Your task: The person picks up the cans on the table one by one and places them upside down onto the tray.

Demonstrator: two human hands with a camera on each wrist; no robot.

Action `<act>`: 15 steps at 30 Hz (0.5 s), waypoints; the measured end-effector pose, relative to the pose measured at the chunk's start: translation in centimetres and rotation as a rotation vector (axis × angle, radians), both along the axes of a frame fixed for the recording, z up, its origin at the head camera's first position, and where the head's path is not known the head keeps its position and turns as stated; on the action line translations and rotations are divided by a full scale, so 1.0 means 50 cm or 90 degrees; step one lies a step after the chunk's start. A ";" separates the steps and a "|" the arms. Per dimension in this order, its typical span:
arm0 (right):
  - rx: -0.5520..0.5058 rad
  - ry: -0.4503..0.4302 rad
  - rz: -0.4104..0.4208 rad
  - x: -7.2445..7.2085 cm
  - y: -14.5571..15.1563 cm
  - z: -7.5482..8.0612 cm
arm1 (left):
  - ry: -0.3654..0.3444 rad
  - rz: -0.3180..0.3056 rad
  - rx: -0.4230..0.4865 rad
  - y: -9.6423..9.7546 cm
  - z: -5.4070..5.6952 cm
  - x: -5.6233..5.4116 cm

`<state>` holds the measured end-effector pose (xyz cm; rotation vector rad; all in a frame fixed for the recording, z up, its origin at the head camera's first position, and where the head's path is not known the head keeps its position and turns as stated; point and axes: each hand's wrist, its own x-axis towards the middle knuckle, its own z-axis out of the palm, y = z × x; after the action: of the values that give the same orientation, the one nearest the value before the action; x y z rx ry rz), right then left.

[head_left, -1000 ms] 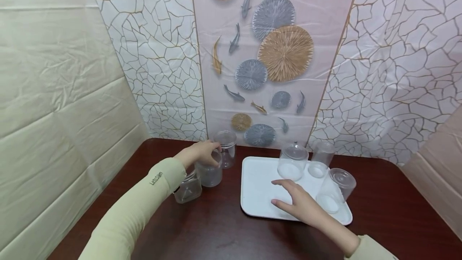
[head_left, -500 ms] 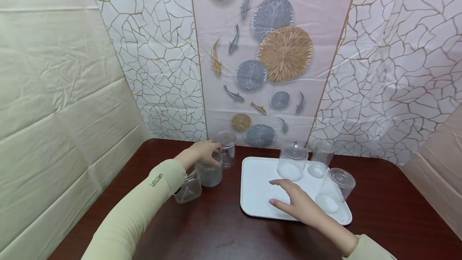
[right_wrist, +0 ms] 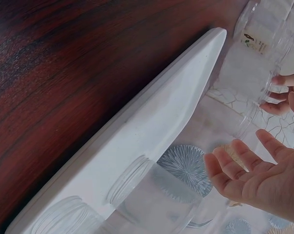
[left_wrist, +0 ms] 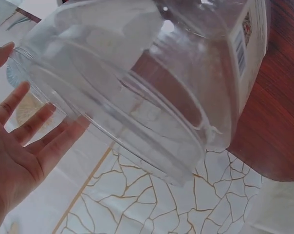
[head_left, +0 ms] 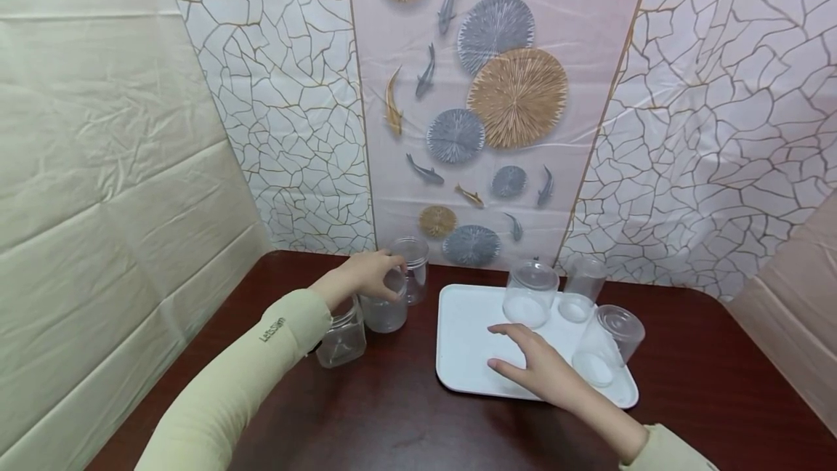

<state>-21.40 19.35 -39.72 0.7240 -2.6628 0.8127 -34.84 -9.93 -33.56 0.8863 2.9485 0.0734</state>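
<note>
My left hand (head_left: 369,275) grips the rim of a clear round plastic jar (head_left: 386,317) from above, thumb on the near side. In the left wrist view, fingertips of the left hand (left_wrist: 30,141) lie at a wide threaded rim (left_wrist: 113,119). A squarish clear jar (head_left: 343,344) stands just in front of the gripped jar, partly under the wrist; another round jar (head_left: 416,282) is behind it. Over the white tray (head_left: 467,351), my right hand (head_left: 546,365) hovers with fingers spread and relaxed, holding nothing.
Three clear jars stand mouth down on the tray: a wide jar (head_left: 531,286) at the back, a narrow jar (head_left: 585,280) beside it, and a jar (head_left: 621,329) near the right edge. The dark red table (head_left: 392,413) ends at a patterned cloth backdrop (head_left: 301,129).
The left hand and the round jar in its grip have shifted slightly right and away from the squarish jar. My right hand stays nearly in place.
</note>
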 end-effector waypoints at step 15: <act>-0.025 0.009 -0.002 0.000 -0.003 0.005 | 0.057 -0.069 0.040 0.017 0.013 0.036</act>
<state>-21.41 19.22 -39.47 0.7128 -2.6272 0.8546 -33.06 -9.10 -32.92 1.0827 2.9888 0.1236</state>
